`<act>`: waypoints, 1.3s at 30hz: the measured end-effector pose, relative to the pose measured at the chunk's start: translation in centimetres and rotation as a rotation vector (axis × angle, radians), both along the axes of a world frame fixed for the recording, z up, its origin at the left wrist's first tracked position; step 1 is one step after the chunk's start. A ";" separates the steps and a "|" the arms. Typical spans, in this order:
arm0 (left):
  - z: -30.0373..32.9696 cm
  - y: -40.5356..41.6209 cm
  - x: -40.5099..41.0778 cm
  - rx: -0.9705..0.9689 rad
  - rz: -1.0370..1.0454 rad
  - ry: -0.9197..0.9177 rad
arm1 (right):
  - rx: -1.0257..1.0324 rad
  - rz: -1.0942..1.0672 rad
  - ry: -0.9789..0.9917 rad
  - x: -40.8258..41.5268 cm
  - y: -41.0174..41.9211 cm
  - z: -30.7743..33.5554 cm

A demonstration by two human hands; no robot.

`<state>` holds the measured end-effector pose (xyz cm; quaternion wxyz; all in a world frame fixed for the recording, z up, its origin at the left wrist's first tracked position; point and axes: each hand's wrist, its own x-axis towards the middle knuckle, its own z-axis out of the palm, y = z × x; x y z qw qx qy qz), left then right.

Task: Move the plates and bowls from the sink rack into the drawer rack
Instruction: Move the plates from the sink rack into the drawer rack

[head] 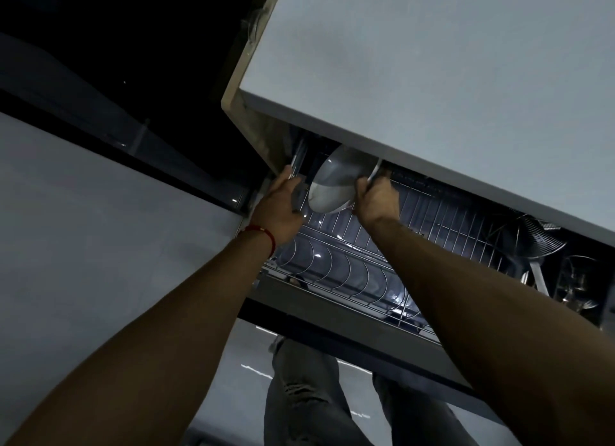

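Step in hand: seating a dish in the drawer rack point(359, 266), the pulled-out wire rack w/ rows of curved dividers under the pale cabinet front point(432, 63).

Right hand point(377, 199) is curled round the right rim of a white bowl point(336, 182), thumb side toward the camera. The bowl stands on edge, tilted, its hollow facing left-ish, at the far left end of the rack and partly tucked below the cabinet front. Its lower edge looks to be at or just above the wires; light is poor, so can't tell if it's actually resting yet.

Left hand point(278, 209), w/ a red thread band point(263, 234) at the wrist, reaches to the rack's left end just beside the bowl. Fingers are bent toward the frame or rail there, but shadow hides the tips, so can't say whether it grips the frame, steadies the bowl or only touches.

Rest of the rack near the camera is bare wire. At the far right sit some metal utensils, incl. a wire-mesh strainer point(539, 236). Sink rack is not in view, so no count of what's left to move; prob. early to mid task given the open slots.

Next move calls for: lower the rim btwn two dividers, check it stands w/o rolling, then ease the right hand's fingers off upward, minding the cabinet front close overhead. Left hand should stay clear of the slot. Then back to the sink rack for the next piece.
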<state>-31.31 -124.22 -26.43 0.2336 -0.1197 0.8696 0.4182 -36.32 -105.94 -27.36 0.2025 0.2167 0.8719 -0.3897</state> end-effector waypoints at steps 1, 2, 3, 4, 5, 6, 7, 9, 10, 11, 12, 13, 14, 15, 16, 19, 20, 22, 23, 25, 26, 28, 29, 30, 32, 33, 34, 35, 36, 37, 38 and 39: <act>0.0 0.1 0.1 -0.035 0.017 0.029 | -0.002 0.006 0.001 0.2 0.1 0.0; -0.1 0.2 0.2 -0.098 0.022 0.040 | -0.004 0.008 0.001 0.4 0.2 0.0; -0.1 0.2 0.3 -0.195 0.012 0.029 | -0.011 0.007 0.000 0.6 0.3 0.0; -0.1 0.2 0.5 -0.307 -0.011 0.003 | -0.023 0.004 -0.005 0.7 0.4 0.0; -0.2 0.0 0.6 -0.404 -0.042 -0.022 | -0.040 -0.002 -0.015 0.8 0.5 0.1; -0.2 -0.1 0.7 -0.459 -0.068 -0.040 | -0.057 -0.009 -0.029 0.9 0.5 0.1; -0.2 -0.3 0.8 -0.465 -0.070 -0.051 | -0.075 -0.016 -0.039 1.1 0.5 0.2; -0.1 -0.3 0.9 -0.426 -0.033 -0.048 | -0.113 -0.036 -0.046 1.4 0.7 0.5; 0.0 -0.3 1.0 -0.413 -0.019 -0.046 | -0.128 -0.040 -0.046 1.6 0.8 0.7; 0.1 -0.2 1.1 -0.406 -0.014 -0.043 | -0.134 -0.037 -0.044 1.8 1.0 0.8; 0.2 -0.1 1.1 -0.404 -0.018 -0.040 | -0.134 -0.032 -0.043 1.9 1.1 0.9; 0.2 -0.1 1.2 -0.407 -0.028 -0.041 | -0.138 -0.026 -0.045 2.0 1.3 1.0; 0.2 -0.2 1.2 -0.407 -0.038 -0.039 | -0.144 -0.022 -0.046 2.1 1.5 1.1; 0.2 -0.3 1.3 -0.403 -0.046 -0.036 | -0.152 -0.020 -0.049 2.1 1.6 1.2; 0.2 -0.3 1.4 -0.399 -0.051 -0.032 | -0.160 -0.020 -0.054 2.2 1.7 1.3; 0.3 -0.3 1.5 -0.415 -0.071 -0.034 | -0.191 -0.008 -0.062 1.9 1.8 1.5; 0.3 -0.2 1.5 -0.431 -0.082 -0.040 | -0.192 0.010 -0.059 1.7 1.7 1.6; 0.4 0.2 1.4 -0.477 -0.106 -0.051 | -0.181 0.048 -0.058 1.2 1.4 1.7; 0.4 0.4 1.3 -0.489 -0.110 -0.059 | -0.171 0.059 -0.059 0.9 1.1 1.7; 0.4 0.5 1.2 -0.484 -0.098 -0.067 | -0.129 0.063 -0.061 0.3 0.6 1.6; 0.3 0.4 1.2 -0.484 -0.093 -0.067 | -0.096 0.065 -0.061 0.0 0.4 1.6; 0.3 0.5 1.3 -0.494 -0.088 -0.059 | -0.055 0.060 -0.055 -0.5 0.1 1.5; 0.3 0.6 1.5 -0.500 -0.090 -0.054 | -0.050 0.053 -0.054 -0.7 -0.1 1.5; 0.3 0.7 1.6 -0.505 -0.091 -0.054 | -0.042 0.047 -0.051 -1.0 -0.2 1.4; 0.2 1.0 1.9 -0.519 -0.077 -0.058 | -0.012 0.050 -0.039 -1.5 -0.5 1.4; 0.1 1.1 2.0 -0.525 -0.067 -0.056 | 0.002 0.061 -0.037 -1.6 -0.7 1.4; 0.0 1.1 2.1 -0.522 -0.055 -0.049 | 0.012 0.074 -0.037 -1.7 -1.0 1.5; -0.1 1.1 2.1 -0.511 -0.042 -0.039 | 0.019 0.092 -0.034 -1.8 -1.2 1.5; -0.2 1.1 2.2 -0.502 -0.037 -0.031 | 0.022 0.106 -0.031 -1.9 -1.5 1.5; -0.3 1.1 2.3 -0.490 -0.037 -0.034 | 0.020 0.112 -0.029 -1.9 -1.8 1.5; -0.2 1.2 2.4 -0.472 -0.033 -0.042 | 0.022 0.114 -0.026 -1.9 -2.1 1.5; -0.2 1.4 2.6 -0.453 -0.030 -0.047 | 0.035 0.122 -0.023 -2.0 -2.4 1.5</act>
